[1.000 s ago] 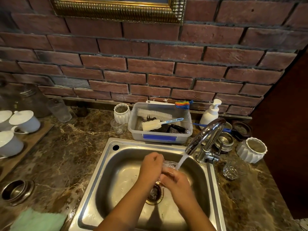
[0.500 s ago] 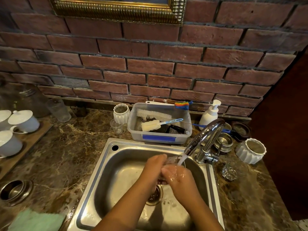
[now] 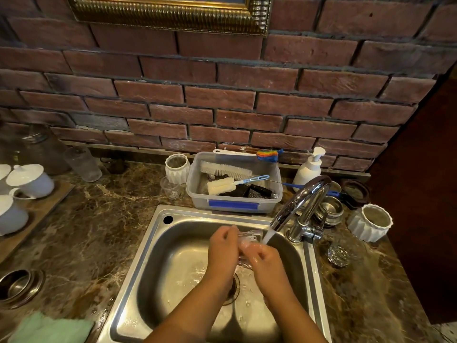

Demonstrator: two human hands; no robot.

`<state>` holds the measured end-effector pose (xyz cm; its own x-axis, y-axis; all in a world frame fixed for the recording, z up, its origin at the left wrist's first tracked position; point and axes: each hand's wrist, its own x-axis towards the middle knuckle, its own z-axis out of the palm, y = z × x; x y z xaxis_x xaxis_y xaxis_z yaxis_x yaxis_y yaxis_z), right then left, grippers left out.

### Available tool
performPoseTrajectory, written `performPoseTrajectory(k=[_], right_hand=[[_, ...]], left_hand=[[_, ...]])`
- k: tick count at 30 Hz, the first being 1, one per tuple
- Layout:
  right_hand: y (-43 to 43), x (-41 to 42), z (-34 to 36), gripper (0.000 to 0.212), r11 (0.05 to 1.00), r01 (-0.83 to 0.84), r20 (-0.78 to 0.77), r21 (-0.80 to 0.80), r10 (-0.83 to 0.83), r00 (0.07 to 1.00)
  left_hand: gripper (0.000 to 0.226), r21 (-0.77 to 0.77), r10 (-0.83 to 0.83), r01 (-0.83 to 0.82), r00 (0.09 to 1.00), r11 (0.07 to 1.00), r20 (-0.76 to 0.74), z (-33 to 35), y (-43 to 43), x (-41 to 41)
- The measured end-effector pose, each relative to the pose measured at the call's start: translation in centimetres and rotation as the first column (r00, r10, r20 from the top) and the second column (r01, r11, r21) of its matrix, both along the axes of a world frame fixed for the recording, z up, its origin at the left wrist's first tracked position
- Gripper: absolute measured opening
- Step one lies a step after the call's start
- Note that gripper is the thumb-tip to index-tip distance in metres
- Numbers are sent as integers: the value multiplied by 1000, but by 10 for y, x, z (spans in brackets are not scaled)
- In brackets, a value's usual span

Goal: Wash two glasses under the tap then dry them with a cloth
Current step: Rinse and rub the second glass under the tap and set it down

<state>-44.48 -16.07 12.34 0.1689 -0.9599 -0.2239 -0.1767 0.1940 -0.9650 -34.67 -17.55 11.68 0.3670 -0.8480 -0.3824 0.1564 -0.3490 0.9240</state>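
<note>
- A person's left hand point(image 3: 222, 248) and right hand point(image 3: 265, 262) meet over the steel sink point(image 3: 158, 243), holding a clear glass point(image 3: 249, 237) between them.
- The left hand's fingers curl round the side of the clear glass; the right hand grips it from the other side with its fingers bent against it. How the right fingertips lie is hidden by the wet glass.
- The clear glass lies tilted on its side above the drain, just beside the stream of water point(image 3: 268, 235) running from the chrome tap point(image 3: 304, 201).
- A cut-pattern glass point(image 3: 338, 254) stands on the marble counter point(image 3: 86, 231) to the right of the tap, apart from both hands.
- A pale green cloth point(image 3: 52, 328) lies on the counter at the sink's near left corner.
- Behind the sink sits a plastic tub point(image 3: 235, 204) holding brushes, with a small glass point(image 3: 170, 188) and a white ribbed cup point(image 3: 176, 168) to its left and a soap dispenser point(image 3: 309, 169) to its right.
- White lidded cups point(image 3: 29, 180) stand on a wooden tray point(image 3: 49, 201) at the far left, below a brick wall point(image 3: 222, 100).
</note>
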Motion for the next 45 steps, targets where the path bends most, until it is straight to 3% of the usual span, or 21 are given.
performPoseTrajectory(k=[2,4,5,7,10,12,14,15,19,21,25,28,30,32,34,35,36,39,42,43,45], right_hand=[[-2,2,1,27,949,95,308,301,-191,932],[-4,-4,1,32,830,32,515,556,-374,771],[-5,-8,0,34,798,-9,552,603,-409,726],[-5,-14,-6,34,809,-35,572,586,-383,725],[-9,-13,-11,26,926,89,367,366,-232,901],[-9,-13,-13,28,997,62,-32,44,-61,998],[-7,-13,-19,29,941,-225,-479,-254,80,874],[-4,-14,-18,33,892,-320,-590,-319,77,804],[-1,-17,-11,57,764,-550,-808,-336,66,585],[-1,-17,-14,50,777,-521,-751,-353,97,653],[4,-6,-23,32,951,-146,-316,-273,55,947],[6,5,-11,25,991,137,7,-8,-137,991],[4,6,-9,22,928,209,300,308,-303,904],[3,3,-9,32,810,107,514,577,-462,723],[5,-2,-14,40,723,23,562,690,-557,611],[4,-4,-17,39,718,11,566,696,-558,607],[3,-5,-19,38,731,16,566,682,-541,622],[-4,-4,-22,31,859,129,480,495,-394,784],[-9,-5,-19,26,989,147,13,-22,-146,989],[-10,-7,-17,33,981,32,-171,-189,-65,983],[-9,-12,-10,48,904,-258,-507,-340,55,860]], left_hand=[[17,-173,-69,134,939,976,336,-2,4,0],[15,-238,-84,335,718,912,691,-4,9,1],[20,-242,-77,420,613,875,787,-5,10,1],[23,-249,-107,501,578,829,809,-8,9,5],[16,-216,-217,366,834,905,507,-4,8,1],[19,-50,-213,220,970,974,116,2,6,-6],[21,184,-115,161,965,970,-237,4,3,-7],[22,280,-67,173,934,944,-351,4,2,-4],[23,377,-33,302,816,876,-577,-2,4,15],[24,367,-35,296,817,882,-575,-2,5,15],[26,256,-24,95,963,962,-269,0,1,5],[22,31,-137,134,980,991,143,0,-2,3],[15,-86,-172,229,889,970,425,2,1,5],[9,-144,-186,406,668,902,721,3,4,6],[12,-128,-194,585,455,801,869,0,6,9],[14,-119,-203,622,423,774,883,-3,5,10],[14,-134,-212,619,452,774,866,-4,5,10],[12,-164,-271,463,731,871,626,-7,4,8],[19,-13,-268,270,958,963,107,-2,2,2],[22,86,-214,222,973,971,-89,2,0,2],[28,280,-81,201,918,939,-388,7,-1,6]])
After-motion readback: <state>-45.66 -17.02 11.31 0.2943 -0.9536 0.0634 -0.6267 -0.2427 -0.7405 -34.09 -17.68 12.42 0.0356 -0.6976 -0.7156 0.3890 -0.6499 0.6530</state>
